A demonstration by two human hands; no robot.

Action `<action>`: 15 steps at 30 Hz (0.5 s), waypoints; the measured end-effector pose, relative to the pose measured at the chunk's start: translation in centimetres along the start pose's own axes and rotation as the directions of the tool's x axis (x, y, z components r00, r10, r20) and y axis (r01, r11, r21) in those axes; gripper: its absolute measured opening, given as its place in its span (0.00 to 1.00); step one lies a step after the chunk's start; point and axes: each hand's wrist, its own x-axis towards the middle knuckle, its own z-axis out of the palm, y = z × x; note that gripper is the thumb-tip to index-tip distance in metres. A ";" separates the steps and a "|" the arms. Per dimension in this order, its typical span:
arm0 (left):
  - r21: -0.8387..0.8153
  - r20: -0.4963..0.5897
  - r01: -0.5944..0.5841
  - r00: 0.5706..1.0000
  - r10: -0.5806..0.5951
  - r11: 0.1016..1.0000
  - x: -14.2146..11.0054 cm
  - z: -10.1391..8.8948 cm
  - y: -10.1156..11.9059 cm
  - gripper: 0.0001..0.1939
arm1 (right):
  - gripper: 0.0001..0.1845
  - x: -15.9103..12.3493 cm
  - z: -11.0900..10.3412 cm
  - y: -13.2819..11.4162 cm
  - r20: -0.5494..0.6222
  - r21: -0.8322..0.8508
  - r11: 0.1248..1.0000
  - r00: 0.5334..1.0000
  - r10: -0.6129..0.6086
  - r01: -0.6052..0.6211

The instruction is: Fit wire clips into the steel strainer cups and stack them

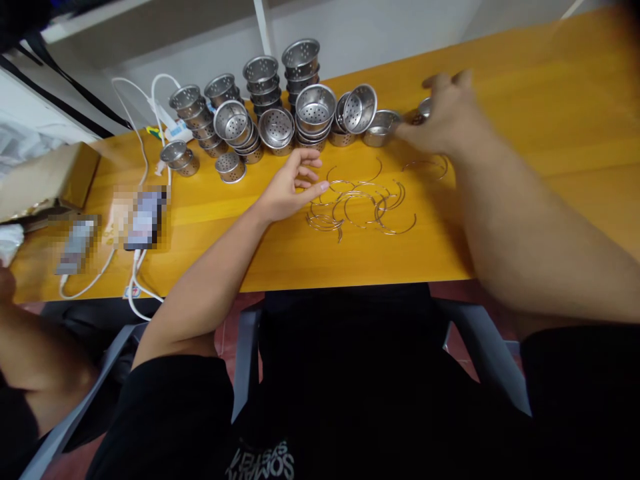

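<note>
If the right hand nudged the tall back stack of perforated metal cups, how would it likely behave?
The stack looks apt to tip or slide apart, being several cups high on a narrow footprint. Each cup would probably feel stiff yet light, since the metal walls look thin and are punched with holes.

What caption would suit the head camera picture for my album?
A left hand beside curved wires and a blurred right hand near perforated metal cups, at a yellow table.
</note>
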 end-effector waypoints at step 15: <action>0.037 -0.027 0.050 0.998 -0.049 0.998 -0.2 0.1 1.2 0.37 | 0.44 0.3 -1.7 0.6 -0.084 -0.095 0.982 0.984 0.155 -0.163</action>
